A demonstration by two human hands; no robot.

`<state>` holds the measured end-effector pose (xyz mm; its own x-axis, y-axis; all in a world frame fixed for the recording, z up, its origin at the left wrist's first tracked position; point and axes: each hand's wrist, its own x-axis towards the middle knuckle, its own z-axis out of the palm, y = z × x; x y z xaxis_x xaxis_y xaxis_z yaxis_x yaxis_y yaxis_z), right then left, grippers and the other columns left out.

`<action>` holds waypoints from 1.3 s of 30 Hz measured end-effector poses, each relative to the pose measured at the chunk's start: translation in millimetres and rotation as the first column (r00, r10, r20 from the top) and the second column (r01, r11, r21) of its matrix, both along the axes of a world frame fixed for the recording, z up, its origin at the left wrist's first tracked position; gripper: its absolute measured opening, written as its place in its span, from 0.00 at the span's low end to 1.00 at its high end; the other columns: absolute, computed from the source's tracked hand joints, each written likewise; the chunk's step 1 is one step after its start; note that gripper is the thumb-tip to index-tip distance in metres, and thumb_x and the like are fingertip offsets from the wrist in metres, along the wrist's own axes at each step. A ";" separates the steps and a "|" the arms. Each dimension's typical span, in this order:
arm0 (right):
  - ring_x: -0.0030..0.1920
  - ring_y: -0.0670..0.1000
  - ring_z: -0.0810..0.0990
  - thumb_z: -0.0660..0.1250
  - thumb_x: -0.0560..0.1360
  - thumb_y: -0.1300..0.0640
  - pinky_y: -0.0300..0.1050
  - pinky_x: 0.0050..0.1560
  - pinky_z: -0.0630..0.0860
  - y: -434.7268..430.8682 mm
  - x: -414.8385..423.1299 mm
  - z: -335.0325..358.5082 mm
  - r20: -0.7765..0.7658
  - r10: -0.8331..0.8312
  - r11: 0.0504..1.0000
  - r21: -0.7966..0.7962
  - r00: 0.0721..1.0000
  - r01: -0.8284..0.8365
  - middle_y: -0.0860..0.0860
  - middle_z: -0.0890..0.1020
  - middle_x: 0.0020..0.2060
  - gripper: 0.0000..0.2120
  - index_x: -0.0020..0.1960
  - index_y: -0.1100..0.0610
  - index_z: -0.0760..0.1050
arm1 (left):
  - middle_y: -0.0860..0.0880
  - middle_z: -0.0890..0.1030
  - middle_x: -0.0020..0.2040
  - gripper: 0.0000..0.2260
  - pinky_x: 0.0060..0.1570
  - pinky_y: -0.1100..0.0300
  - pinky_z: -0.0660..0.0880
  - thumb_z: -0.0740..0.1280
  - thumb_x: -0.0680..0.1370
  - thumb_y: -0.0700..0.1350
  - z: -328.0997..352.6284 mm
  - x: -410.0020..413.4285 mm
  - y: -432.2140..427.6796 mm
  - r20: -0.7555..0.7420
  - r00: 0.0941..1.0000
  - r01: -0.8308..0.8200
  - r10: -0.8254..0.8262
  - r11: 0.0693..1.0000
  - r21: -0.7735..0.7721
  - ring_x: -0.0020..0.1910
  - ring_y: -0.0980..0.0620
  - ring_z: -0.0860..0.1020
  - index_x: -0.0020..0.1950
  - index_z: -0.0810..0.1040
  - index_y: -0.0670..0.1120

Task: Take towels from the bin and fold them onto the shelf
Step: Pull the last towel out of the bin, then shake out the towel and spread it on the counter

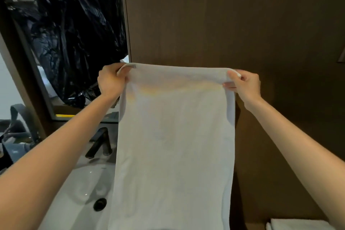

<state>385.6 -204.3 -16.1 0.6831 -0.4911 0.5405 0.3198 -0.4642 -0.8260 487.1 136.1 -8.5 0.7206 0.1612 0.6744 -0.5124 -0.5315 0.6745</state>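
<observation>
The towel [173, 136], judged soft, limp and light, is pinched at its top corners by the left hand [110, 80] and right hand [246, 85].

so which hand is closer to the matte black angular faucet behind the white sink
Left. The left hand grips one top corner of the hanging white towel, above the matte black faucet; the right hand grips the other corner, across the towel from it.
</observation>
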 end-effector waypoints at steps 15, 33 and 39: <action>0.45 0.48 0.82 0.65 0.79 0.49 0.35 0.43 0.80 15.7 -46.8 -101.4 -0.171 -0.010 1.000 -0.014 0.985 0.008 0.45 0.82 0.44 0.06 0.49 0.49 0.79 | 0.50 0.79 0.49 0.07 0.50 0.55 0.75 0.61 0.81 0.43 -118.9 -38.1 23.9 -0.145 0.957 0.253 -0.251 0.968 -0.006 0.49 0.48 0.78 0.55 0.78 0.46; 0.59 0.46 0.72 0.68 0.78 0.56 0.34 0.53 0.67 78.4 -259.7 -307.6 -0.683 -0.020 0.951 -0.238 0.730 -0.197 0.47 0.73 0.56 0.08 0.51 0.57 0.83 | 0.50 0.82 0.49 0.13 0.50 0.56 0.75 0.62 0.74 0.38 -306.7 -203.2 109.5 -0.524 0.782 0.588 -0.338 0.677 0.442 0.48 0.49 0.80 0.48 0.84 0.51; 0.64 0.45 0.71 0.67 0.78 0.55 0.37 0.56 0.67 95.8 -289.1 -354.8 -0.782 0.054 0.927 -0.192 0.621 -0.323 0.45 0.80 0.54 0.06 0.49 0.50 0.83 | 0.53 0.66 0.68 0.26 0.72 0.50 0.56 0.67 0.70 0.36 -348.2 -234.4 85.0 -0.791 0.611 0.759 0.030 0.261 0.596 0.73 0.45 0.57 0.62 0.71 0.60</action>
